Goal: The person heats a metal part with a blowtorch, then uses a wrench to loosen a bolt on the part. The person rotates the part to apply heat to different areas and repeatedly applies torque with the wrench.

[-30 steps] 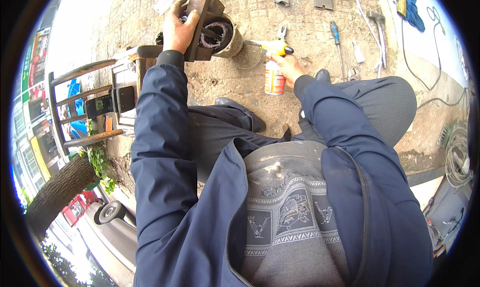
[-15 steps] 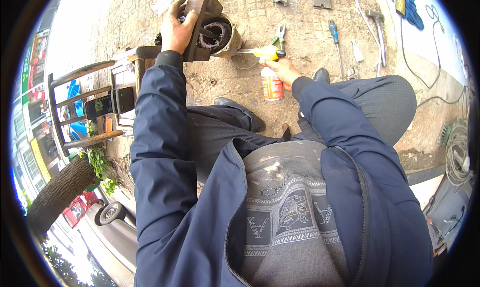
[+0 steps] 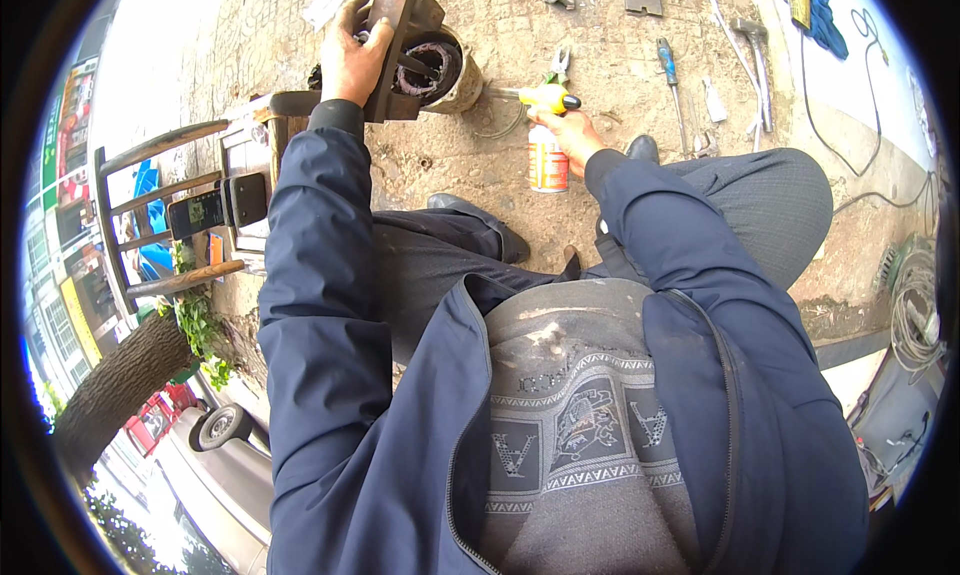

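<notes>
My left hand [image 3: 352, 63] grips a thick rusty-brown metal part [image 3: 396, 53], thumb on its near face and the other fingers partly hidden behind it. Against that part's right side sits a round housing [image 3: 467, 87] with a dark hollow and a ragged, coil-like ring [image 3: 428, 67] inside, perhaps a motor body. My right hand [image 3: 570, 138] is closed round a gas torch [image 3: 547, 98] with a yellow head, screwed on a red and white gas canister [image 3: 548, 163]. The torch's metal nozzle points left at the housing, a short gap away. No flame can be made out.
Pliers [image 3: 561, 63] lie just beyond the torch. To the right are a blue-handled screwdriver [image 3: 668, 65] and a hammer [image 3: 752, 37]. A wooden chair [image 3: 165, 135] with a phone [image 3: 198, 213] is at my left. A cable [image 3: 830, 160] crosses the right side.
The torch has shifted slightly to the right and away from me, so its nozzle is farther from the housing. My left hand and the brown metal part have hardly moved.
</notes>
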Motion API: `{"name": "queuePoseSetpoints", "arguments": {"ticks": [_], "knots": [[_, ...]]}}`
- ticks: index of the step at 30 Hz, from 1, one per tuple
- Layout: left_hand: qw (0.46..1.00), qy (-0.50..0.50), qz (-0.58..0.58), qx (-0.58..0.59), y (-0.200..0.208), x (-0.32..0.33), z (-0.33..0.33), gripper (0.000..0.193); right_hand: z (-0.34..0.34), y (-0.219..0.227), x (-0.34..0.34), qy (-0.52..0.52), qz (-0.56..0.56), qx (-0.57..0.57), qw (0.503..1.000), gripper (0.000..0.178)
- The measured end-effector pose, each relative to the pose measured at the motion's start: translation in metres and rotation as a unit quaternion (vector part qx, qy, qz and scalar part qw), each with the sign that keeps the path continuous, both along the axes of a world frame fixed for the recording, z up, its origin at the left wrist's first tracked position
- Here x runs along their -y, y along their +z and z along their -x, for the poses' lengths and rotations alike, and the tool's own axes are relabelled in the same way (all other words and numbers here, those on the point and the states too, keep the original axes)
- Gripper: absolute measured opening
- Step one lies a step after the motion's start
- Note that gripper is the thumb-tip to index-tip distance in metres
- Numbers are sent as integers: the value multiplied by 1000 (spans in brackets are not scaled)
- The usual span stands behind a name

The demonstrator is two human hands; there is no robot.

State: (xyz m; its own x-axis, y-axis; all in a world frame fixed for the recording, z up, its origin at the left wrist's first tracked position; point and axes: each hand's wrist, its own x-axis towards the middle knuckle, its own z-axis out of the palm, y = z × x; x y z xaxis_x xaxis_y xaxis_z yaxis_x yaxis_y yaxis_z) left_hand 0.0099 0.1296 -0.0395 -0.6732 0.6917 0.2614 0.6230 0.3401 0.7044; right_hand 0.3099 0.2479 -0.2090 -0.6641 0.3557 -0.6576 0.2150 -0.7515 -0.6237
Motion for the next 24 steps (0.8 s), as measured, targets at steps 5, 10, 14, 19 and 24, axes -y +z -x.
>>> {"name": "queuePoseSetpoints", "arguments": {"ticks": [5,10,14,19,24], "knots": [[1000,7,11,-6,0,1,0,52,1,2,0,-5,-11,-4,1000,26],[1000,3,0,6,-3,0,2,52,1,3,-2,-17,-9,-6,1000,24],[1000,1,-2,4,-4,0,4,52,2,2,-5,-21,5,-3,1000,24],[1000,-5,-7,-3,-5,0,5,52,-2,7,0,16,-15,-20,1000,31],[1000,-5,-13,12,-5,0,4,52,-5,18,8,57,-44,-31,997,33]]}}
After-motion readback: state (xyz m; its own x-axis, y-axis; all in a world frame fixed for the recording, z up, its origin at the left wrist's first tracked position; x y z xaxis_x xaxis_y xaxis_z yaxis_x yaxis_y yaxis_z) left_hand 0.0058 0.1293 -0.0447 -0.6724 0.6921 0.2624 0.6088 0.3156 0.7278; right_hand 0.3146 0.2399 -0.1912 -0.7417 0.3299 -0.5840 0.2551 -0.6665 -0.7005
